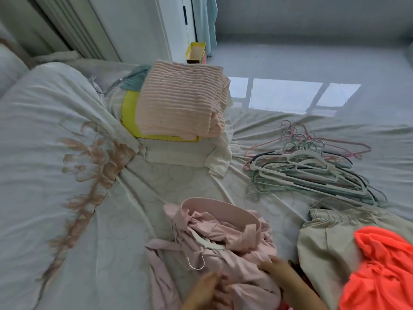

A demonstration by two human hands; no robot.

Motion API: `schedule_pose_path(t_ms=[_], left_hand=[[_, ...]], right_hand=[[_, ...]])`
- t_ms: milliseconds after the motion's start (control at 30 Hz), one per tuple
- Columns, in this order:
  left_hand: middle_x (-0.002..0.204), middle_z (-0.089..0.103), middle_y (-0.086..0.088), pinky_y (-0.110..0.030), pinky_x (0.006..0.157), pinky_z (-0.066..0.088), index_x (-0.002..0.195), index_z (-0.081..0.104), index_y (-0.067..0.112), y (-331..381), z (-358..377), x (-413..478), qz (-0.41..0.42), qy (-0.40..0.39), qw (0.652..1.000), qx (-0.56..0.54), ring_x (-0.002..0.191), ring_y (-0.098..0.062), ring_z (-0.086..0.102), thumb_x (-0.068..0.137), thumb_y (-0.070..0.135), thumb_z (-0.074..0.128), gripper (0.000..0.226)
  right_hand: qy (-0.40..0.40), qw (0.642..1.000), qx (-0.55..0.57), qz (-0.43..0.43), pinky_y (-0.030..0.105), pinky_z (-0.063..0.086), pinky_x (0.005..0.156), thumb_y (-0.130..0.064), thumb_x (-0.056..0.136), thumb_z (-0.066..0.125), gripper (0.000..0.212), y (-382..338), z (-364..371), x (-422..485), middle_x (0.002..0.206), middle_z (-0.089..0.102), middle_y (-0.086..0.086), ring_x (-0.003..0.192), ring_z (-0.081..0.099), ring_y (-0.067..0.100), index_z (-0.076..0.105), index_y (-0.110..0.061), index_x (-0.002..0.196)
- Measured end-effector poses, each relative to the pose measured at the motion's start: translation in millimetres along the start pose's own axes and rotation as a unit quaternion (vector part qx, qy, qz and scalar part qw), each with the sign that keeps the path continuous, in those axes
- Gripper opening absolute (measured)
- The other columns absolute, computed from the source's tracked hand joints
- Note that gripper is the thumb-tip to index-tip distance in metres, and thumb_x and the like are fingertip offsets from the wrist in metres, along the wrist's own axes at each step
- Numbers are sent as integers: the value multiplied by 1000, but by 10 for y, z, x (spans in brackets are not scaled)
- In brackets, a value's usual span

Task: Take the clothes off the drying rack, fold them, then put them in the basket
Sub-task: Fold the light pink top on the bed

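Both your hands are on the crumpled pink garment [234,249], which lies on the bed [67,135] close to you with a white hanger [209,240] in its folds. Your right hand [279,272] rests fairly straight fingers on the cloth. Your left hand [205,289] is too blurred to tell its grip.

One crumpled pale pink garment [234,249], with one white plastic hanger [209,239] lying in it. One beige garment with an elastic waistband [328,240]. One bright orange garment [380,269]. One folded stack of clothes [178,108] showing four colours: pink ribbed, yellow, white, teal. One heap of loose thin hangers [312,166], too tangled to count. One yellow box [196,52]. Two hands: left hand [205,289], right hand [278,272].
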State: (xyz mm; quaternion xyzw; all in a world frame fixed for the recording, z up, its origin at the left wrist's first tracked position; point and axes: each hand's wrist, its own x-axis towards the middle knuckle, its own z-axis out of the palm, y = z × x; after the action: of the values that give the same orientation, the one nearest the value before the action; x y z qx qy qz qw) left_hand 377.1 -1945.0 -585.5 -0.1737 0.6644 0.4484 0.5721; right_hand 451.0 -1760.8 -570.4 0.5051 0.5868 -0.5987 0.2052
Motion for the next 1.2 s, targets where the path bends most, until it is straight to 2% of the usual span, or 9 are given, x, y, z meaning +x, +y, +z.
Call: schedule_pose_path(t_ms=[167,367,467,533,633,800,1000,1100,1200], left_hand=[[98,56,-11,-31,77,39,107,52,6,91,-334,170,151,327,919,158,96,-28,55,83,18,69,32],[60,56,-3,-18,42,37,71,54,9,413,92,127,159,152,973,72,40,-5,50,93,13,55,22],[45,51,7,-13,38,31,64,56,9,730,338,-122,229,179,955,54,36,-2,40,94,16,54,31],[41,45,7,-13,38,31,61,56,9,976,503,-370,259,167,951,33,37,-3,38,94,20,54,35],[32,42,8,-10,35,29,58,51,7,1284,724,-827,296,153,942,31,29,1,36,95,25,51,41],[37,38,6,-14,38,25,54,51,10,1576,988,-1788,357,85,930,20,33,-4,30,86,41,52,45],[55,54,-2,-18,44,35,70,57,9,1810,893,-2539,465,16,883,-59,45,-11,45,83,39,49,33],[74,64,1,-25,63,45,81,60,17,1757,582,-2517,517,163,840,2,62,-5,58,94,26,50,18],[71,62,13,-26,69,43,78,59,36,1606,358,-2368,498,227,813,198,62,2,57,77,65,47,31]], right_hand=[[-57,995,-58,-50,8,41,60,-12,80,66,10,293,-318,-44,91,68,-5,85,59,9,67,-20,86],[-51,993,-75,-74,7,43,60,4,84,56,30,632,-535,-28,83,66,-10,84,60,12,63,-24,82],[-50,974,-189,-114,18,37,68,-8,82,53,16,674,-629,-66,92,61,-4,93,53,12,63,-17,91],[34,939,-267,-214,18,33,74,-28,74,48,38,602,-696,-145,98,54,-7,91,47,8,62,-14,106],[132,883,-231,-388,13,34,92,-12,64,58,49,229,-757,-399,109,58,-3,102,51,11,58,-20,112],[41,826,-305,-472,28,30,109,-51,78,47,67,-593,-585,-1137,140,43,-3,128,39,11,41,-22,139],[41,814,-324,-481,28,42,80,-36,95,47,28,-1267,-589,-1762,103,68,5,98,60,21,64,-19,109],[37,832,-297,-468,27,44,73,-32,96,49,22,-1482,-785,-2033,77,66,-2,75,59,14,64,-16,97],[29,847,-263,-461,18,41,59,-32,95,50,23,-1616,-964,-2296,60,59,-11,54,49,1,57,-27,74]])
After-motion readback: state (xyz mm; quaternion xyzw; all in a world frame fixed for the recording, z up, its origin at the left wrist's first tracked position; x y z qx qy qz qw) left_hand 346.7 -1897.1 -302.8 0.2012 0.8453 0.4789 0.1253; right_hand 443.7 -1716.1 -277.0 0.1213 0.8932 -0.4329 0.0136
